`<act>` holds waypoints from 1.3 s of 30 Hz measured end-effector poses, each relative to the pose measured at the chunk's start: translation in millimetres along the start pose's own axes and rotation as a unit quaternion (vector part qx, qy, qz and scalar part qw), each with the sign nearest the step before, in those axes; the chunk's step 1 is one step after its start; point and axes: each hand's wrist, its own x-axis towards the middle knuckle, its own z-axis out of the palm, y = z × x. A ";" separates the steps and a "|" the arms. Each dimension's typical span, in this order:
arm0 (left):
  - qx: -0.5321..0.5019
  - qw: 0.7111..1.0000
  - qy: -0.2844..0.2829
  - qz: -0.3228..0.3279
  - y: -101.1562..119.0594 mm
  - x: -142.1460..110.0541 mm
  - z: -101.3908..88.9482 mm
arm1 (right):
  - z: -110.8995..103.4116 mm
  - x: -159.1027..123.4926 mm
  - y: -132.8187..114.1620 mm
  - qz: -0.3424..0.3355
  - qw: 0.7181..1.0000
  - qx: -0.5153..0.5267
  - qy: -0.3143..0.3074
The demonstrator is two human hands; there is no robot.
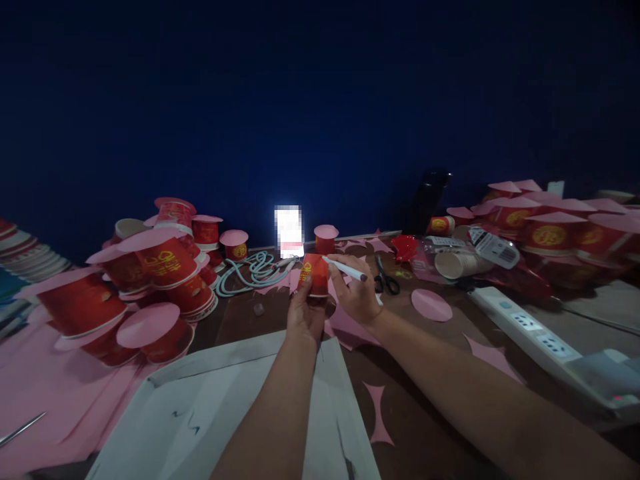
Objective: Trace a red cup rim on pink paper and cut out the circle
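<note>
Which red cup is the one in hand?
The cup in the left hand, with the pen in the right hand at its upper edge. The other red cups are apart from both hands.

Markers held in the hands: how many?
1: the white marker in the right hand, pointed at the red cup in the left hand; no other shows.
</note>
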 end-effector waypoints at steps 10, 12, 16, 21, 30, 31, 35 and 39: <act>-0.006 1.000 -0.024 -0.013 1.4 1.3 -3.6 | 0.0 0.5 -1.0 -0.002 1.000 -0.002 -0.002; -0.008 1.000 -0.023 -0.017 2.0 1.5 -4.0 | 0.3 0.4 -1.1 -0.002 1.000 -0.003 -0.002; -0.010 0.999 -0.019 -0.026 3.2 1.7 -4.3 | 0.6 0.0 -1.5 -0.001 1.000 0.002 -0.006; -0.017 0.999 -0.004 -0.034 5.1 1.4 -3.1 | 0.3 0.1 -2.3 -0.007 1.000 0.002 -0.008; -0.013 0.999 -0.008 -0.041 6.0 3.1 -6.0 | -0.5 -0.5 -4.1 -0.002 1.000 0.002 -0.003; -0.015 0.999 -0.008 -0.039 5.9 3.4 -6.3 | -0.9 -0.5 -4.3 -0.002 1.000 0.001 -0.004; -0.018 0.999 -0.016 -0.041 5.5 3.8 -6.6 | -1.4 -0.8 -4.4 -0.004 1.000 -0.007 -0.007; -0.013 0.999 -0.019 -0.047 5.9 3.7 -6.9 | -0.4 -1.9 -2.9 -0.013 1.000 -0.018 0.001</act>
